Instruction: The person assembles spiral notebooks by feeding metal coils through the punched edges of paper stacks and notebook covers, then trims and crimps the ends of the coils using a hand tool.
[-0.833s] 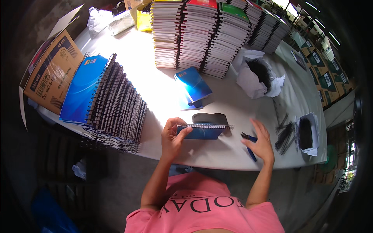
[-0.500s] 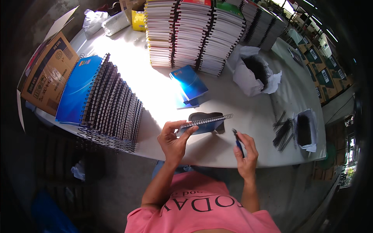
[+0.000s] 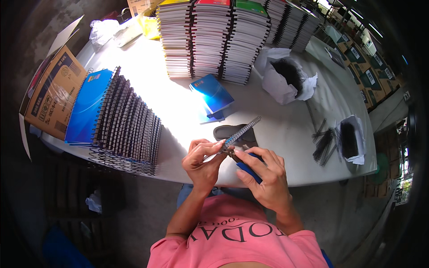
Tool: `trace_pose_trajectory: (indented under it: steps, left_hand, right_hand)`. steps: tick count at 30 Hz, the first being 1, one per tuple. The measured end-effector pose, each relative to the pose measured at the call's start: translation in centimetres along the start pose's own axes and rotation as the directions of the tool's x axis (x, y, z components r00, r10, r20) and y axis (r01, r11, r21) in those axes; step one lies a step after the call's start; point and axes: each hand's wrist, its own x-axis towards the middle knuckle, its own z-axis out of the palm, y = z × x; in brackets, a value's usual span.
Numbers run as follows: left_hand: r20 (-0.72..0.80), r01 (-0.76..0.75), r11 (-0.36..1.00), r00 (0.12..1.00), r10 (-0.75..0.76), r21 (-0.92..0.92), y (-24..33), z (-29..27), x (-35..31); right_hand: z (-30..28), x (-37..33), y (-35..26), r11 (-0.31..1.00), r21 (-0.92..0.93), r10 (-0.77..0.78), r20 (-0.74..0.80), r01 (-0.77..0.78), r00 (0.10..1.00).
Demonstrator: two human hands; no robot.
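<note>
My left hand (image 3: 202,166) pinches a spiral notebook by its bound end. The notebook's dark wire coil (image 3: 245,128) slants up to the right past my fingers, and most of its cover is hidden. In my right hand (image 3: 269,182) is a pair of pliers (image 3: 248,172) with blue handles. Their jaws are at the coil's near end, beside my left fingertips; whether they grip the wire I cannot tell. Beneath the coil lies a flat dark grey object (image 3: 223,131), partly covered. Just beyond it, small blue booklets (image 3: 212,94) rest on the white table.
A stack of blue spiral notebooks (image 3: 91,105) stands at left beside a cardboard box (image 3: 58,94). Tall stacks of bound books (image 3: 208,47) rise at the back. To the right are a torn paper wrapping (image 3: 277,87), loose black coils (image 3: 325,149) and a small box of coils (image 3: 362,154).
My right hand has moved left with the pliers, bringing their jaws to the coil's near end. The notebook has tilted, so its coil now slants more steeply.
</note>
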Motion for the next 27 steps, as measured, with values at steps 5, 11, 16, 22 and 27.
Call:
trace_pose_trajectory:
  steps: [5,11,16,22,27]
  left_hand:
    - [-0.007,-0.002,0.999,1.0,0.002,-0.045,0.2,0.6,-0.1]
    - [0.072,-0.198,0.965,0.979,0.188,0.171,0.8,0.8,-0.4]
    - [-0.106,-0.001,1.0,0.994,0.002,0.005,0.2,1.0,-0.5]
    - [-0.182,0.303,0.917,0.917,-0.355,-0.261,1.5,-0.8,1.4]
    - [-0.116,0.197,0.883,0.956,-0.27,-0.426,2.8,-1.5,1.0]
  right_hand:
    - [-0.3,-0.4,0.0,0.998,-0.03,-0.059,-0.031,0.058,0.998]
    - [0.1,-2.0,1.7,0.2,0.801,0.136,0.548,-0.565,0.825]
    - [0.9,-2.4,1.8,0.797,0.546,0.177,0.199,-0.259,0.964]
    - [2.6,-5.6,11.0,0.842,-0.357,0.41,-0.065,-0.405,0.91]
    - [2.2,-1.8,8.5,0.983,-0.061,0.167,-0.133,-0.176,0.977]
